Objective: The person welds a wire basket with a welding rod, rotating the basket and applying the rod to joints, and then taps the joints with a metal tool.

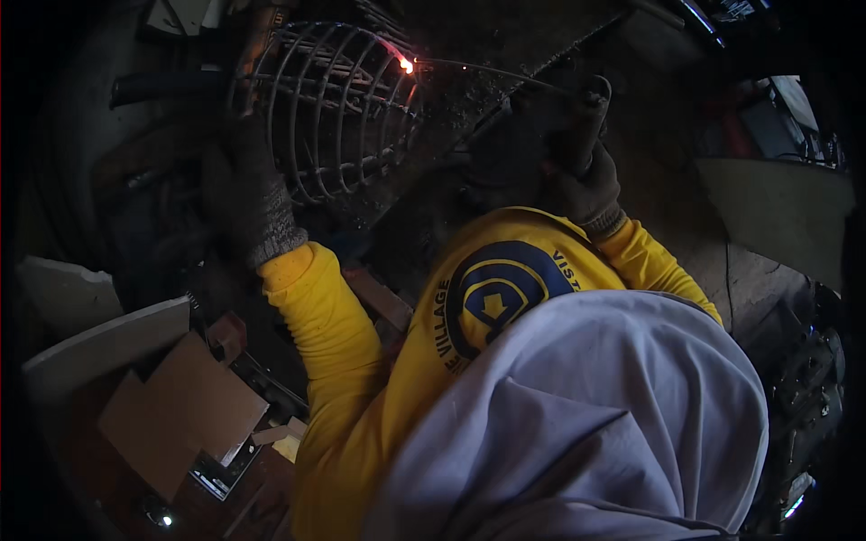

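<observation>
A curved cage of metal rods [338, 108] lies at the far side, with a glowing orange spot at its right edge. A thin welding rod [496, 70] reaches that spot from the electrode holder [588, 122]. My right hand [586, 189], in a dark knit-cuffed glove, is closed around the holder. Against the cage's left side is my gloved left hand [242, 185]. Its fingers are lost in the dark, so I cannot tell whether they grip the rods.
A dark work surface [505, 32] extends beneath and beyond the cage. At lower left lie brown board pieces [185, 406] and a pale slab [108, 338]. A dark bar [167, 86] juts out left of the cage. A large panel [780, 212] stands at the right.
</observation>
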